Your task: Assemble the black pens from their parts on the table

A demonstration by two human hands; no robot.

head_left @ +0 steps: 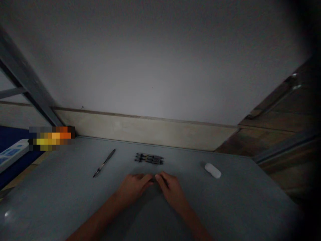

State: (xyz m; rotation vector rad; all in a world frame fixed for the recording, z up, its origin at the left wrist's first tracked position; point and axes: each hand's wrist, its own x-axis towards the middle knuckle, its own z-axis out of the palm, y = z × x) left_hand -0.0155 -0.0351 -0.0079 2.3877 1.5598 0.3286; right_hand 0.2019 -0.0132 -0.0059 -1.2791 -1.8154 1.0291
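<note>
- Two bare hands are meeting low at the middle of my head view, thumbs nearly touching. The fingers of the left hand (132,187) are curling around one end of a dark slender object (151,180), which I am judging to be a pen.
- The right hand (174,192) is grasping its other side, thumb on top. Both hands are probably gripping so near each other to steady something this thin; the fingers are hiding most of it, so I am not telling how its ends lie.
- Just beyond the fingertips, several dark pens (149,158) are lying side by side, roughly parallel to the wall. Their closeness is likely keeping them bundled and within easy reach.
- Off to the left, a single pen (104,163) is lying slantwise, apart from that group, so it is reading to me as a separate piece.
- Over to the right, a white rounded case (213,170) is resting well away from both hands, perhaps leaving them elbow room.
- Underneath, the grey table (240,197) is supporting everything, its far edge running along the pale wall (150,67).
</note>
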